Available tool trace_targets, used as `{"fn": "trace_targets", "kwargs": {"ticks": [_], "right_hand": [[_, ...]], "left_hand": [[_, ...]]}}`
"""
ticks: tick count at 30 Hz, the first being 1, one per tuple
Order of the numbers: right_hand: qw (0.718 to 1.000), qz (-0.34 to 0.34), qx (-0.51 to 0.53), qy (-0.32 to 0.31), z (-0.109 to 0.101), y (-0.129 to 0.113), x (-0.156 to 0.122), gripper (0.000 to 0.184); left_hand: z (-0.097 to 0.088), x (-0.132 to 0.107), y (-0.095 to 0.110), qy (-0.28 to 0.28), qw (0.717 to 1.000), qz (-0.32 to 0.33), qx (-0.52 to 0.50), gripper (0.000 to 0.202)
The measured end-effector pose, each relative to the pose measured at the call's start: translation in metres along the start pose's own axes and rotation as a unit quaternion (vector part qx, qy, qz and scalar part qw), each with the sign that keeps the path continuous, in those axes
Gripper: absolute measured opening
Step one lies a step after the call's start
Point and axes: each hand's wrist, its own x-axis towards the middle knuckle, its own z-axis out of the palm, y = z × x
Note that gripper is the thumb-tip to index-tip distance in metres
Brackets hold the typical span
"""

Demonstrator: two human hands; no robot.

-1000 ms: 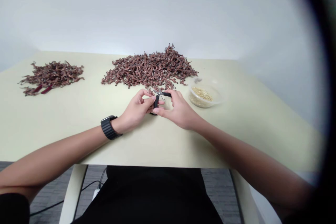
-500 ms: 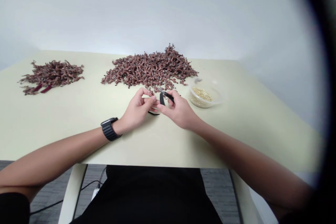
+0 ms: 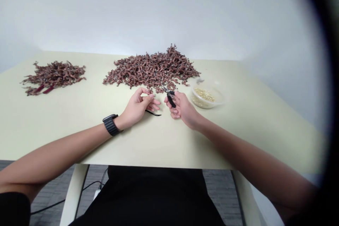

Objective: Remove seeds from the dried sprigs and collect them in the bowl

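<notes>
My right hand (image 3: 186,110) holds a pair of small pliers (image 3: 171,100) with black handles. Their metal jaws point up and left toward the front of a large heap of reddish-brown twisted pieces (image 3: 153,69). Just left of the pliers, my left hand (image 3: 137,107) has its thumb and index finger pinched at a small brown piece, mostly hidden by the fingertips; its other fingers stretch out. A thin black pointed tool (image 3: 154,113) lies on the table, partly covered by my left hand.
A clear plastic bowl (image 3: 205,102) with small golden bits (image 3: 204,94) stands right of my right hand. On the left of the pale yellow table (image 3: 164,144) lies a smaller brown heap (image 3: 57,72), with two dark red strips (image 3: 48,89) at its front. A wall rises behind.
My right hand has moved slightly right with the pliers, away from my left hand, and its lower fingers have curled. A gap now shows between the hands. The left hand has shifted slightly left.
</notes>
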Motion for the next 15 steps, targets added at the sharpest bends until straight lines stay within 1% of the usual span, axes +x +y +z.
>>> {"fn": "trace_targets", "kwargs": {"ticks": [2, 4, 5, 7, 11, 13, 15], "right_hand": [[1.0, -0.002, -0.006, 0.001, -0.001, 0.001, 0.001, 0.039], [0.999, -0.014, -0.045, 0.019, -0.002, 0.002, 0.002, 0.035], [0.996, -0.026, -0.072, 0.034, -0.003, 0.002, 0.002, 0.034], [0.988, -0.053, -0.129, 0.062, -0.004, 0.001, 0.001, 0.036], [0.961, -0.11, -0.233, 0.101, -0.006, -0.007, -0.005, 0.04], [0.941, -0.142, -0.287, 0.113, -0.008, -0.013, -0.008, 0.037], [0.926, -0.149, -0.332, 0.103, -0.009, -0.019, -0.011, 0.029]], "left_hand": [[0.0, 0.0, 0.0, -0.001, 1.0, -0.002, 0.001, 0.037], [0.001, -0.001, 0.0, 0.0, 1.0, -0.003, 0.001, 0.037], [0.001, -0.001, 0.0, 0.005, 1.0, 0.001, 0.0, 0.037], [0.001, 0.0, 0.001, 0.032, 0.999, 0.023, -0.002, 0.036], [-0.001, 0.002, 0.005, 0.099, 0.993, 0.066, -0.007, 0.033], [-0.002, 0.003, 0.006, 0.111, 0.991, 0.069, -0.009, 0.031], [-0.004, 0.004, 0.007, 0.115, 0.991, 0.067, -0.013, 0.029]]}}
